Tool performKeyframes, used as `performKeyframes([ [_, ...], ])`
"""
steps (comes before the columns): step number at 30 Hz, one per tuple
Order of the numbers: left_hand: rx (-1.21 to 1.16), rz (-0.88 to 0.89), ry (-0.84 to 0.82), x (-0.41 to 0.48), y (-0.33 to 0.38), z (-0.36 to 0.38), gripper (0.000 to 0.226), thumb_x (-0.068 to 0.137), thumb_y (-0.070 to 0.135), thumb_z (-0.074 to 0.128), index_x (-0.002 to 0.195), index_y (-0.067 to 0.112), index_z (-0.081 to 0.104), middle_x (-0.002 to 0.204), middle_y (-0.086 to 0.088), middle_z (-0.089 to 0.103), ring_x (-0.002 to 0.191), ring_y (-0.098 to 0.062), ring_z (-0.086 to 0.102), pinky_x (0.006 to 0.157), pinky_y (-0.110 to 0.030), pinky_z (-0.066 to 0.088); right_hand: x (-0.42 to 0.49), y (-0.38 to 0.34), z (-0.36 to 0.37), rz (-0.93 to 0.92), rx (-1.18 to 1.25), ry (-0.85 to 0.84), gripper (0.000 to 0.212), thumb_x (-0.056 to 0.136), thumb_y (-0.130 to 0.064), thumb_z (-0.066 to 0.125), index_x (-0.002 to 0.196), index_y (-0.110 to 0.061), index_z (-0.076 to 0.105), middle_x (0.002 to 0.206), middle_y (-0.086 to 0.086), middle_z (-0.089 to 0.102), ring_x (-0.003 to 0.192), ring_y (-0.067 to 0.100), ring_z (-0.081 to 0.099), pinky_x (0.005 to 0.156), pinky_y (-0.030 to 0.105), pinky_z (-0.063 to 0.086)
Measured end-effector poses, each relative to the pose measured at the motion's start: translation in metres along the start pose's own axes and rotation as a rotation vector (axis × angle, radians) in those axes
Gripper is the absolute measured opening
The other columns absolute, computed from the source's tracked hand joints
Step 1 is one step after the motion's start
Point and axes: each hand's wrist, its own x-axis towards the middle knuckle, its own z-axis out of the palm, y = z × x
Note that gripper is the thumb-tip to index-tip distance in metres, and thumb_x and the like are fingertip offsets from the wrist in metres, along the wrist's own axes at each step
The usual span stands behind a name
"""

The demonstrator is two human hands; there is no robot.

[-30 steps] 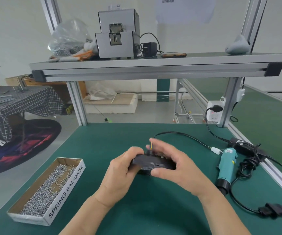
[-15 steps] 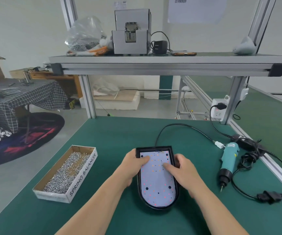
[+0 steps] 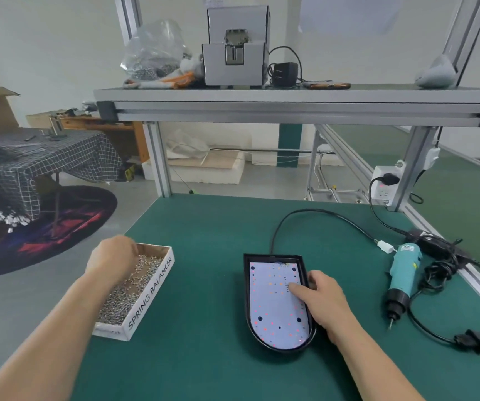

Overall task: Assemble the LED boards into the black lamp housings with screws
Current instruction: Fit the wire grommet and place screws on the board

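Observation:
A black lamp housing (image 3: pixel 246 287) lies flat on the green mat, with a white LED board (image 3: pixel 273 305) seated inside it, dotted with small red and orange marks. My right hand (image 3: pixel 324 299) holds the housing at its right rim, thumb pressed on the board and fingers curled at the outer edge. My left hand (image 3: pixel 111 257) reaches into the far end of a cardboard box (image 3: pixel 149 293) of small silver screws (image 3: pixel 123 296). Its fingertips point down among the screws and are hidden from view.
A teal electric screwdriver (image 3: pixel 403 274) lies to the right of the housing, bit toward me, among tangled black cables (image 3: pixel 435 273). The housing's own black cord (image 3: pixel 314 211) loops across the back of the mat. An aluminium shelf (image 3: pixel 261 107) spans overhead, and a socket (image 3: pixel 384 183) hangs on the right post.
The housing was turned over and laid flat with the board facing up. My left hand then let go of it and moved left into the screw box. My right hand stays on the housing.

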Motion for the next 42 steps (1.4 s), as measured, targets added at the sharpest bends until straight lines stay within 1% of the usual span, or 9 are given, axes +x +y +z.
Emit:
performKeyframes([
  [3, 0.138, 0.144, -0.161, -0.003, -0.016, 0.015, 0.011, 0.091, 0.031, 0.069, 0.094, 0.024, 0.077, 0.097, 0.004, 0.075, 0.087, -0.017, 0.068, 0.082, -0.031, 0.055, 0.001, 0.000, 0.000, -0.018, 0.019, 0.001, 0.035, 0.083, -0.024, 0.077, 0.085, 0.003, 0.056, 0.083, 0.012, 0.064, 0.072, 0.022, 0.051, 0.065, 0.034, 0.040],
  [7, -0.001, 0.176, -0.028, -0.005, -0.017, 0.038, 0.012, 0.087, 0.019, 0.072, 0.078, 0.027, 0.075, 0.078, 0.011, 0.069, 0.070, -0.010, 0.062, 0.066, -0.027, 0.046, -0.002, -0.002, 0.001, -0.039, 0.036, -0.001, 0.035, 0.084, -0.021, 0.077, 0.091, 0.008, 0.058, 0.093, 0.019, 0.070, 0.076, 0.024, 0.057, 0.074, 0.042, 0.051],
  [14, -0.042, 0.113, 0.094, -0.006, -0.015, 0.045, 0.028, 0.085, 0.015, 0.072, 0.064, 0.030, 0.061, 0.074, 0.013, 0.065, 0.073, -0.015, 0.060, 0.069, -0.031, 0.048, -0.003, -0.001, -0.001, -0.041, 0.042, -0.001, 0.038, 0.085, -0.024, 0.077, 0.094, 0.008, 0.059, 0.100, 0.023, 0.069, 0.088, 0.040, 0.064, 0.083, 0.049, 0.054],
  [21, -0.520, -0.076, 0.128, -0.011, -0.020, 0.039, 0.018, 0.086, 0.000, 0.069, 0.078, 0.016, 0.073, 0.073, -0.004, 0.071, 0.069, -0.025, 0.068, 0.076, -0.036, 0.056, -0.005, -0.002, 0.000, -0.031, 0.076, -0.014, 0.040, 0.084, -0.023, 0.077, 0.091, 0.010, 0.055, 0.093, 0.024, 0.067, 0.074, 0.023, 0.054, 0.071, 0.040, 0.049],
  [23, -0.997, -0.210, 0.034, -0.011, -0.018, 0.032, 0.010, 0.090, -0.006, 0.066, 0.093, 0.000, 0.072, 0.076, -0.012, 0.069, 0.067, -0.026, 0.065, 0.079, -0.042, 0.058, -0.005, -0.002, 0.000, -0.028, 0.073, -0.015, 0.039, 0.084, -0.024, 0.077, 0.091, 0.009, 0.056, 0.098, 0.025, 0.067, 0.073, 0.021, 0.052, 0.068, 0.036, 0.044],
  [25, -1.448, -0.274, -0.144, -0.018, -0.006, 0.020, 0.010, 0.095, -0.005, 0.060, 0.102, -0.007, 0.066, 0.080, -0.012, 0.063, 0.066, -0.016, 0.058, 0.074, -0.030, 0.059, -0.004, -0.003, -0.001, -0.025, 0.065, -0.007, 0.037, 0.083, -0.024, 0.077, 0.090, 0.007, 0.058, 0.097, 0.023, 0.069, 0.073, 0.022, 0.054, 0.069, 0.036, 0.046],
  [30, -2.166, -0.374, -0.734, -0.060, 0.067, 0.006, 0.008, 0.084, 0.000, 0.056, 0.091, 0.004, 0.056, 0.080, -0.007, 0.053, 0.069, -0.008, 0.051, 0.050, -0.010, 0.048, -0.004, -0.004, 0.000, -0.009, 0.058, 0.000, 0.032, 0.083, -0.025, 0.077, 0.092, 0.002, 0.062, 0.097, 0.017, 0.071, 0.091, 0.038, 0.067, 0.081, 0.046, 0.055],
  [35, -2.244, -0.435, -1.175, -0.103, 0.158, 0.023, 0.005, 0.083, -0.002, 0.053, 0.084, 0.001, 0.057, 0.079, -0.009, 0.052, 0.063, -0.016, 0.052, 0.041, -0.018, 0.046, -0.005, -0.003, 0.001, 0.016, 0.063, 0.012, 0.027, 0.082, -0.026, 0.077, 0.083, -0.006, 0.060, 0.087, 0.008, 0.069, 0.079, 0.031, 0.064, 0.073, 0.040, 0.053],
  [42, -2.001, -0.484, -0.951, -0.118, 0.204, 0.058, 0.013, 0.096, -0.006, 0.056, 0.089, -0.010, 0.066, 0.075, -0.021, 0.070, 0.079, -0.028, 0.067, 0.059, -0.027, 0.062, -0.005, -0.003, 0.000, -0.033, 0.007, 0.038, 0.028, 0.083, -0.033, 0.074, 0.073, -0.018, 0.053, 0.071, -0.006, 0.057, 0.063, 0.012, 0.050, 0.057, 0.028, 0.038],
])
